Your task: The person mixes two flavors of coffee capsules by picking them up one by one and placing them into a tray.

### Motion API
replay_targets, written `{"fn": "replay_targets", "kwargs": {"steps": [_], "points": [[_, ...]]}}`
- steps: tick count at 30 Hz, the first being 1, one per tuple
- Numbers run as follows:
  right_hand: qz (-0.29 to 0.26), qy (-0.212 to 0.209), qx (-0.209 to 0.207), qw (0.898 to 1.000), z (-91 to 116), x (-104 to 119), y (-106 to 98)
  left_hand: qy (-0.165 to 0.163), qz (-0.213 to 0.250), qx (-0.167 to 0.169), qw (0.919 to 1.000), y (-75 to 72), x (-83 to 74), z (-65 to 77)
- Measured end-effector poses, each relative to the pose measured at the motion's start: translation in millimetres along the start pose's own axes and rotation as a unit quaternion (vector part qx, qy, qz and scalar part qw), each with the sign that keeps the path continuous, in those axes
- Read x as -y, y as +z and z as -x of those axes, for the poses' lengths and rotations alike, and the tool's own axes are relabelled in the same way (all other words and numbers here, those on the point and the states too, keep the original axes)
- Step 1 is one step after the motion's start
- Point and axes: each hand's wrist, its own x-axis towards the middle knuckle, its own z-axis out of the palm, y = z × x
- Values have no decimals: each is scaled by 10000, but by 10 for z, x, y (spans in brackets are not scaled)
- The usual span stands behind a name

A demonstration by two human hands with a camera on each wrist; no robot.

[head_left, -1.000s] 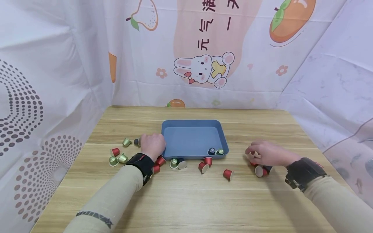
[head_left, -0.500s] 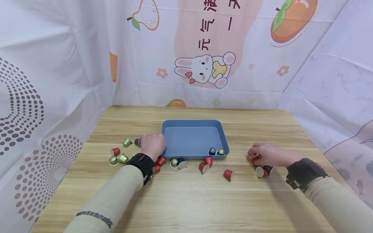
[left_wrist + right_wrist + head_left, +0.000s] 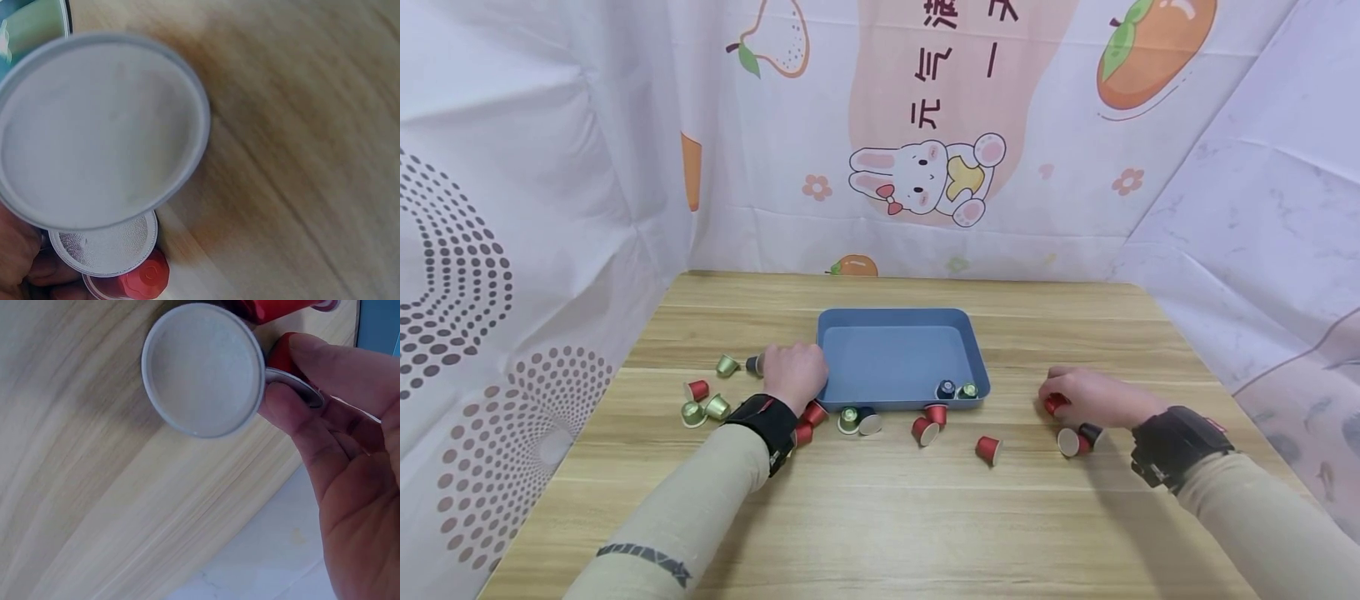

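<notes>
Coffee capsules in red, green and dark colours lie about a blue tray. My right hand pinches a red capsule between thumb and fingertips, on the right of the table. Just below that hand lie another red capsule with a pale lid and a dark capsule. At the tray's left edge is my left hand, its fingers curled around a capsule with a silver lid; the capsule's body is mostly hidden. A red capsule sits right behind that lid. Close to the left wrist camera is a large pale lid.
Inside the tray, at its near right corner, stand a dark capsule and a green one. Several capsules lie along its near side, with a red capsule farther right. Green capsules lie at the left. Printed curtains enclose the table.
My right hand's fingers have closed on the red capsule and drawn slightly away from the neighbouring capsules, which now show more fully. The left hand has stayed in place by the tray.
</notes>
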Motion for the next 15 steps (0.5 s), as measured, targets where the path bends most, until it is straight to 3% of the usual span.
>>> {"fn": "replay_targets", "kwargs": {"steps": [7,15], "points": [[161,-370,-298,9987,-5,-29,39,-38,5,79,10000,-16,1,11],[587,-300,-343,9972,-10,-57,81,-20,8,72,10000,2,6,-3]]}}
